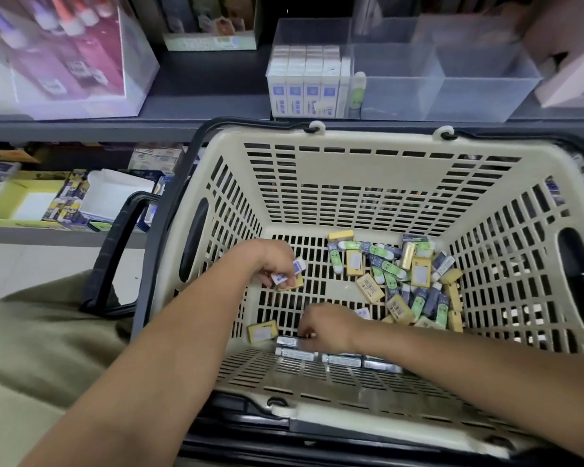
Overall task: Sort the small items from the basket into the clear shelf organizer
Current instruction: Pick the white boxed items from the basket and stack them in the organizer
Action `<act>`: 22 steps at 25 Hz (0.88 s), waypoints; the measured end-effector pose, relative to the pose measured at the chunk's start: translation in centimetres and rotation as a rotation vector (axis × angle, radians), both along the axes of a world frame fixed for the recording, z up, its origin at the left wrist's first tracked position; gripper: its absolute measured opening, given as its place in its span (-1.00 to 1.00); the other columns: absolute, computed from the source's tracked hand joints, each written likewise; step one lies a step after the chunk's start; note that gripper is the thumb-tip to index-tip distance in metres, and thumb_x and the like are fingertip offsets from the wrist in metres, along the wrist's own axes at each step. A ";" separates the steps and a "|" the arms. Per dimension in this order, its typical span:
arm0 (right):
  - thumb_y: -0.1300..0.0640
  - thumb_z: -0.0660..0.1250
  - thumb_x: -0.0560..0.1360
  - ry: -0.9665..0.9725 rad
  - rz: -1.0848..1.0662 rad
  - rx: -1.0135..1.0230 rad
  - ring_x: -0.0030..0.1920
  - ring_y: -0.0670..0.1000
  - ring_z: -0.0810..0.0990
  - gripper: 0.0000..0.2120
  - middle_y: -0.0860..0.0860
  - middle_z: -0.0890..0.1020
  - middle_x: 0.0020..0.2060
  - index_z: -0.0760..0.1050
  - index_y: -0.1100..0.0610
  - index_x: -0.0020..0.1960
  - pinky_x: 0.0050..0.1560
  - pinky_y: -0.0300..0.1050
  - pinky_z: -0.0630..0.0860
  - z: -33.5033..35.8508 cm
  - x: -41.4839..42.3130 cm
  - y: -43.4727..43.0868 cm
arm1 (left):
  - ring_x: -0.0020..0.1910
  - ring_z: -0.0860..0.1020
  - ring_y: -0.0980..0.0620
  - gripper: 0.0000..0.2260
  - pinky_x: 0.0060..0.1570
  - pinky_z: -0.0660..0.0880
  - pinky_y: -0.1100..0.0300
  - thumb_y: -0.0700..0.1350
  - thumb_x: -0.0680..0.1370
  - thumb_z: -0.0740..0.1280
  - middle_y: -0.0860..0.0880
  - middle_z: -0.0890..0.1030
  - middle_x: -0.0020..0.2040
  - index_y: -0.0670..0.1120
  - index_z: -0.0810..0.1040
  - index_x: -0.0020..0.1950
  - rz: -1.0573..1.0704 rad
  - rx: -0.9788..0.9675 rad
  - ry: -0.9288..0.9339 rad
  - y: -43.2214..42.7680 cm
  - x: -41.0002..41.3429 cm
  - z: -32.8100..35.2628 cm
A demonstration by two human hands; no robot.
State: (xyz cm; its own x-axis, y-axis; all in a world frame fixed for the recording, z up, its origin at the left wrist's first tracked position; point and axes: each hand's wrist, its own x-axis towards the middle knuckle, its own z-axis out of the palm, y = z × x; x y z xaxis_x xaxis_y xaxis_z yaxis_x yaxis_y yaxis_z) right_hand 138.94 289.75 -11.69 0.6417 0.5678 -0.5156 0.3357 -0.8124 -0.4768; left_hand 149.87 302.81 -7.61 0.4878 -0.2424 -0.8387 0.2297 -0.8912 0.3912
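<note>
Left hand [274,261] grips erasers [279,277]; basket [284,140] beside shop shelf [199,99].

The basket [368,183] is of cream plastic with slotted walls and dark handles. On its floor, toward the right, small items [415,281] lie in a loose heap: yellow boxes, green-and-white pieces and blue-and-white pieces, at all angles. One yellow box [263,331] lies alone near the left wall. The left hand [273,261] pinches small white-and-blue pieces [285,274]. Dark packs [338,358] lie in a row along the near wall, and the right hand [327,326] curls its fingers on the left end. The clear organizer [452,92] stands on the shelf just behind; its left compartment holds upright white-and-blue boxes [304,82].
</note>
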 end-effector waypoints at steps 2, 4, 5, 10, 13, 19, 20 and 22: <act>-0.02 0.28 0.49 -0.034 0.005 -0.030 -0.08 0.08 0.59 -0.76 0.03 0.65 -0.10 0.63 0.11 -0.05 -0.17 -0.08 0.55 -0.1 0.4 0.2 | -0.40 0.56 0.14 -0.94 -0.48 0.50 0.34 -0.28 0.53 0.30 -0.07 0.60 -0.23 -0.19 0.51 -0.01 -0.032 -0.003 -0.014 -0.5 -0.1 0.2; -0.04 0.28 0.50 -0.098 -0.132 -0.004 -0.05 0.05 0.60 -0.74 0.02 0.63 -0.04 0.60 0.11 0.02 -0.10 -0.03 0.57 0.1 1.2 -0.3 | -0.35 0.57 0.13 -0.94 -0.35 0.52 0.31 -0.27 0.54 0.29 -0.04 0.60 -0.24 -0.18 0.52 -0.01 -0.037 -0.012 -0.016 -0.9 0.0 0.1; -0.06 0.29 0.50 -0.145 -0.199 0.002 -0.02 0.05 0.59 -0.71 0.01 0.60 0.02 0.56 0.11 0.10 -0.05 0.00 0.57 0.3 1.5 -0.8 | -0.34 0.56 0.12 -0.94 -0.35 0.51 0.31 -0.27 0.54 0.28 -0.03 0.60 -0.25 -0.18 0.51 -0.02 -0.039 -0.012 -0.016 -0.9 0.0 0.2; -0.01 0.30 0.51 -0.144 -0.019 0.025 0.06 0.04 0.54 -0.77 0.02 0.57 0.04 0.55 0.10 0.07 0.08 -0.01 0.51 0.0 -0.3 -1.1 | -0.30 0.56 0.09 -0.87 -0.32 0.48 0.29 -0.26 0.54 0.25 -0.03 0.60 -0.24 -0.21 0.53 0.06 -0.052 -0.003 -0.019 -0.7 0.1 0.4; -0.07 0.17 0.56 -0.008 0.089 -0.082 0.12 0.12 0.47 -0.65 0.11 0.55 0.05 0.56 0.15 0.11 0.12 0.01 0.44 -0.6 -0.9 0.0 | -0.33 0.55 0.13 -0.91 -0.40 0.50 0.33 -0.25 0.54 0.25 -0.01 0.59 -0.26 -0.17 0.52 -0.01 -0.053 -0.006 -0.041 -0.9 0.0 0.7; -0.20 0.25 0.49 0.282 -0.053 -0.016 0.07 0.06 0.54 -0.58 0.03 0.58 0.07 0.44 0.10 0.16 0.04 -0.12 0.40 0.1 -0.2 0.3 | -0.36 0.54 0.15 -0.92 -0.31 0.47 0.27 -0.23 0.52 0.24 0.03 0.58 -0.31 -0.12 0.50 -0.13 -0.067 -0.023 -0.057 -1.2 -0.1 0.9; -0.17 0.29 0.48 0.316 -0.073 0.000 0.07 0.05 0.54 -0.58 0.03 0.58 0.09 0.43 0.10 0.19 0.03 -0.13 0.41 0.3 -0.3 0.4 | -0.38 0.53 0.16 -0.91 -0.32 0.48 0.28 -0.25 0.51 0.25 0.03 0.58 -0.32 -0.12 0.51 -0.15 -0.068 -0.023 -0.061 -1.2 -0.1 0.9; -0.10 0.34 0.46 0.347 -0.108 0.037 -0.01 0.02 0.55 -0.60 0.03 0.59 0.05 0.47 0.11 0.20 -0.03 -0.15 0.45 0.6 -0.2 0.8 | -0.37 0.54 0.15 -0.92 -0.30 0.50 0.27 -0.25 0.50 0.25 0.02 0.59 -0.30 -0.13 0.52 -0.13 -0.063 -0.031 -0.054 -1.1 -0.1 1.0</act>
